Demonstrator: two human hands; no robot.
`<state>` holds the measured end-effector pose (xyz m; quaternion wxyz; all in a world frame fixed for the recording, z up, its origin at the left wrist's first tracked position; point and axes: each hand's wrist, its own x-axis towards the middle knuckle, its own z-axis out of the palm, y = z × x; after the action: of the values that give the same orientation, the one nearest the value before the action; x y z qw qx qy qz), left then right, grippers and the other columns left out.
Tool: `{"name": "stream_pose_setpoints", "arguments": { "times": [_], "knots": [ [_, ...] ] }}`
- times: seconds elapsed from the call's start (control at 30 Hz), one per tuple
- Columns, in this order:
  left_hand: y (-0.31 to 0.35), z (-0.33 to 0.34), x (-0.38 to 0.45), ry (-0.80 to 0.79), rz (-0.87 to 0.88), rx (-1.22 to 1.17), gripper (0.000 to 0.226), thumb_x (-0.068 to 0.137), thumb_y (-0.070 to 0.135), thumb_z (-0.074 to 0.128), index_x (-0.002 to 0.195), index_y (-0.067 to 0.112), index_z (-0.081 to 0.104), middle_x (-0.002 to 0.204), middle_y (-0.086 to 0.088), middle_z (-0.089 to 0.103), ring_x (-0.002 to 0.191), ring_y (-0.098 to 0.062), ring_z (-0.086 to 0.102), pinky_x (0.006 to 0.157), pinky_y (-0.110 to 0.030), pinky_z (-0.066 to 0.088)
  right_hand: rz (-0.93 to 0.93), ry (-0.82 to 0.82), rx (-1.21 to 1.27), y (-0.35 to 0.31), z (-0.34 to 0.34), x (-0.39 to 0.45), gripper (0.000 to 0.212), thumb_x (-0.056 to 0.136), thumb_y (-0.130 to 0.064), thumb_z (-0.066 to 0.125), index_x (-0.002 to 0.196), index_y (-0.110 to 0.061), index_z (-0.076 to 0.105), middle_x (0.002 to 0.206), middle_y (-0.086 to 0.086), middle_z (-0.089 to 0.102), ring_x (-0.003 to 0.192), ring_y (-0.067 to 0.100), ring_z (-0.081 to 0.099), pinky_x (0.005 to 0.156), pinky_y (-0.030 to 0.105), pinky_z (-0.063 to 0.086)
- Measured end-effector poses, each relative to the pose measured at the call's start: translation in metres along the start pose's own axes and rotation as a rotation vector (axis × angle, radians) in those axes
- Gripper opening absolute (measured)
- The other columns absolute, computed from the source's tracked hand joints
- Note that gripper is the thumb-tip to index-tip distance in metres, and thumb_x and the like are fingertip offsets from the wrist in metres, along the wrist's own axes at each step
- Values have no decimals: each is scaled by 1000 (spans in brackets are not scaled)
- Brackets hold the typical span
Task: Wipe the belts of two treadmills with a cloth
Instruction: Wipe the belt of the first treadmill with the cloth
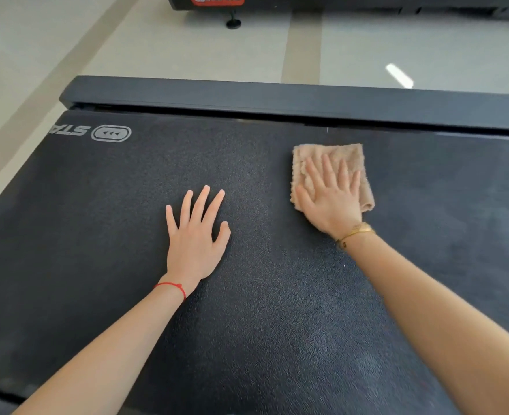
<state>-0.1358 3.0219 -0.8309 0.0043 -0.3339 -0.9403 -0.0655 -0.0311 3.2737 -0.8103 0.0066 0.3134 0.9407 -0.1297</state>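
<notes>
Cloth (pixel 334 157) folded, on belt (pixel 277 295) near far side rail (pixel 247 97), long axis toward rail; pressed flat under spread right hand (pixel 331 199). Left hand (pixel 194 235) flat, fingers straight, on belt.

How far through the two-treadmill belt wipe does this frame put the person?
Done: cannot tell; no wiped patch stands out clearly on the near belt. In hand: the right hand presses a folded tan cloth flat on that belt near its far side rail, while the left hand rests open on the belt. Left: the second treadmill stands beyond, its belt out of view.
</notes>
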Motion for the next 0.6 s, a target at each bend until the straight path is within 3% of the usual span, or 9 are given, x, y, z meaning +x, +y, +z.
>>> {"name": "stream_pose_setpoints", "arguments": {
  "times": [0.17, 0.3, 0.4, 0.6],
  "knots": [
    [-3, 1, 1, 5, 1, -20, 60, 97, 50, 25, 156, 39, 15, 164, 7, 15, 152, -23, 9, 120, -61, 8, -112, -12, -24, -10, 11, -50, 64, 98, -63, 19, 156, -41, 2, 164, -11, -7, 151, 25, -12, 120, 48, -13],
    [-3, 1, 2, 8, -1, -24, 61, 96, 51, 22, 155, 39, 16, 164, 6, 17, 152, -23, 10, 119, -62, 7, 127, 14, -15, 44, -2, -64, 65, 97, -63, 19, 156, -42, 0, 164, -9, -10, 151, 27, -12, 121, 50, -11],
    [-1, 2, 2, 2, 5, -24, 61, 96, 51, 21, 156, 38, 16, 164, 5, 17, 152, -25, 10, 118, -62, 6, 264, 6, 14, 46, -4, -77, 64, 98, -60, 19, 156, -40, 0, 165, -5, -10, 151, 30, -13, 119, 53, -13],
    [-1, 1, 1, 1, 2, -22, 60, 98, 48, 25, 156, 37, 15, 165, 4, 16, 152, -25, 8, 118, -63, 5, -8, 9, 6, -38, 20, -131, 62, 101, -57, 21, 156, -38, 0, 164, -8, -10, 150, 30, -16, 118, 51, -17]
  ]
}}
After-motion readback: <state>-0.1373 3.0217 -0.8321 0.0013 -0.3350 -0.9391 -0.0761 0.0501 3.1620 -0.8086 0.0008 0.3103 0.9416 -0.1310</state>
